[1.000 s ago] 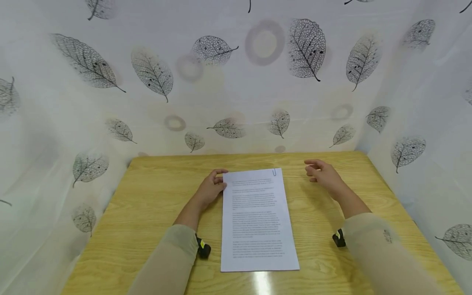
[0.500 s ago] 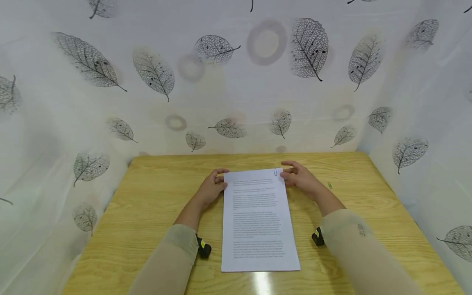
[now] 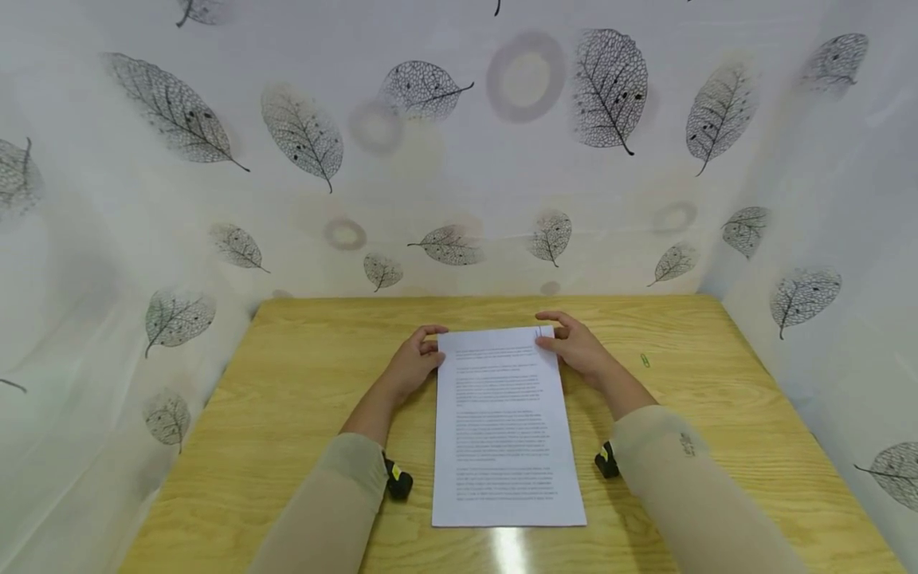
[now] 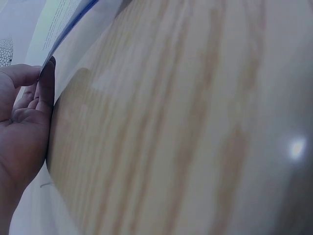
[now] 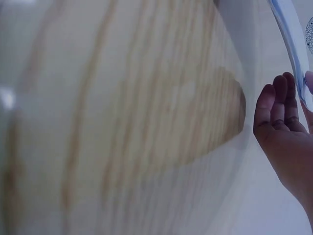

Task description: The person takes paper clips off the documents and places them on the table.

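Note:
A stack of printed paper (image 3: pixel 502 430) lies on the table, with a dark paper clip (image 3: pixel 539 329) at its top right corner. My left hand (image 3: pixel 412 365) pinches the upper left edge; in the left wrist view, the paper's edge sits between thumb (image 4: pixel 25 73) and fingers. At the top right corner, my right hand (image 3: pixel 579 347) holds the stack, thumb on top beside the clip. The right wrist view shows the stack's edge (image 5: pixel 289 36) between thumb and fingers, the other fingers (image 5: pixel 279 103) beneath it. Part of the clip is hidden by the thumb.
A green paper clip (image 3: pixel 645 360) lies on the wooden table (image 3: pixel 287 399), right of my right hand. A white curtain with leaf prints (image 3: pixel 459 159) hangs behind the table and along both sides. Wrist cameras sit at both sleeves.
My right hand has moved left from above the table to the stack's top right corner and now grips it. The green paper clip has come into sight. The left hand keeps its hold.

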Motion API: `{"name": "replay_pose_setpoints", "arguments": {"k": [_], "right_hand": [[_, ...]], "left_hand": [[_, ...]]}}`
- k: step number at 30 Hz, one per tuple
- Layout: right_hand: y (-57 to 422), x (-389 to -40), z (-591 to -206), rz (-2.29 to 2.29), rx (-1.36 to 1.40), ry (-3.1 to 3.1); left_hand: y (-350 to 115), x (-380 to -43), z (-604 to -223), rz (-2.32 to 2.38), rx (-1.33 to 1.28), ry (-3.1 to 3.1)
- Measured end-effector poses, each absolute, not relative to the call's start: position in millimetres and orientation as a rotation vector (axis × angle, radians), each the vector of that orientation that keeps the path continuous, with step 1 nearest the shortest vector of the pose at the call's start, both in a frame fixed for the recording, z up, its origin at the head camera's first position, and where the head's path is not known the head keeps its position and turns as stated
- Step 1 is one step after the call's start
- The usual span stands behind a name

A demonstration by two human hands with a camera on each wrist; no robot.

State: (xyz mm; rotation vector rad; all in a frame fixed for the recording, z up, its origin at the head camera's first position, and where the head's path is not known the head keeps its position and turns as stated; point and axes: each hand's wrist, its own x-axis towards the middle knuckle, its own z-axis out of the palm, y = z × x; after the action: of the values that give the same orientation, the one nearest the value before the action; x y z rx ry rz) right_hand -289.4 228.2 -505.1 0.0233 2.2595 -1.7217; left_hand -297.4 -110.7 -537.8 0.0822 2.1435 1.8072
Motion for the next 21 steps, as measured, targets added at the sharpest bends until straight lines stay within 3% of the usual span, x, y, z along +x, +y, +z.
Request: {"name": "replay_pose_setpoints", "arguments": {"k": [21], "right_hand": [[227.4,-287.5,-509.0,-1.465,-0.036,2.624]], "left_hand": [[-110.6,-298.9,-539.9,1.794,0.107,2.160]]}}
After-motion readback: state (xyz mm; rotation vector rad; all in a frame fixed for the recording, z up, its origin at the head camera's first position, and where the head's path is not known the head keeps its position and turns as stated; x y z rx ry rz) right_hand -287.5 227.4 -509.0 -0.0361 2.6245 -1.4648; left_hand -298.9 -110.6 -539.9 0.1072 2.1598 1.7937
